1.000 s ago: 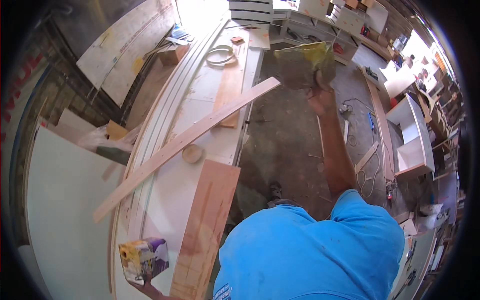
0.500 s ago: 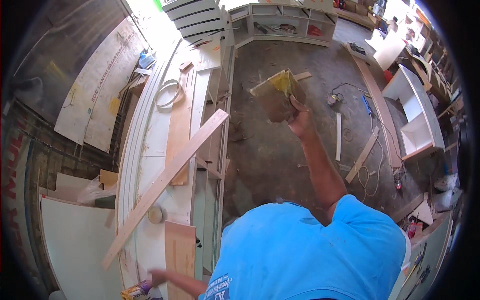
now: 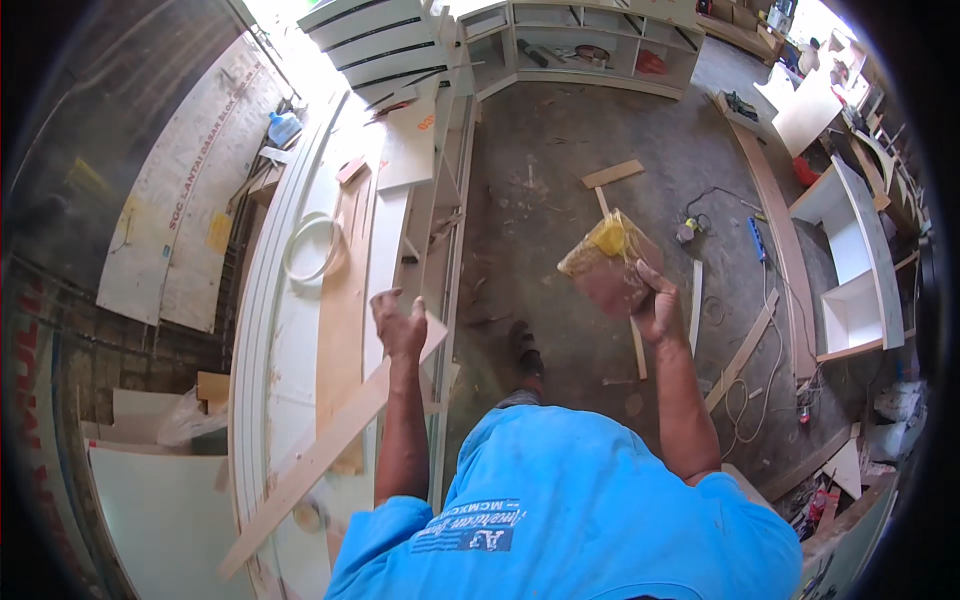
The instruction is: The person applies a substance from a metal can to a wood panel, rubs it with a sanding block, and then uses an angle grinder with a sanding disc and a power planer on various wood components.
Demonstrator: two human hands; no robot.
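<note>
My right hand (image 3: 660, 303) grips the edge of a brown, squarish thing with a yellow, glue-like patch (image 3: 608, 262); its exact kind I cannot make out. It is held up above the floor in front of me. My left hand (image 3: 402, 328) is raised with fingers apart and nothing in it, beside the upper end of a narrow wooden strip (image 3: 305, 465). That strip lies slantwise across the long white bench-like panels (image 3: 275, 400). A wider light-brown board (image 3: 340, 340) lies there too, partly beneath the strip.
A coil of pale edging strip (image 3: 312, 247) and a small reddish block (image 3: 351, 170) rest on the white panels. On the floor at right are a blue power strip (image 3: 757, 240), cords and wooden strips (image 3: 745, 350). White shelf units stand at the back (image 3: 610, 85) and right (image 3: 850, 260).
My left hand has come up from the lower left, away from a purple-and-yellow package, to above the wooden strip. The right hand has moved right and lower with the brown thing.
</note>
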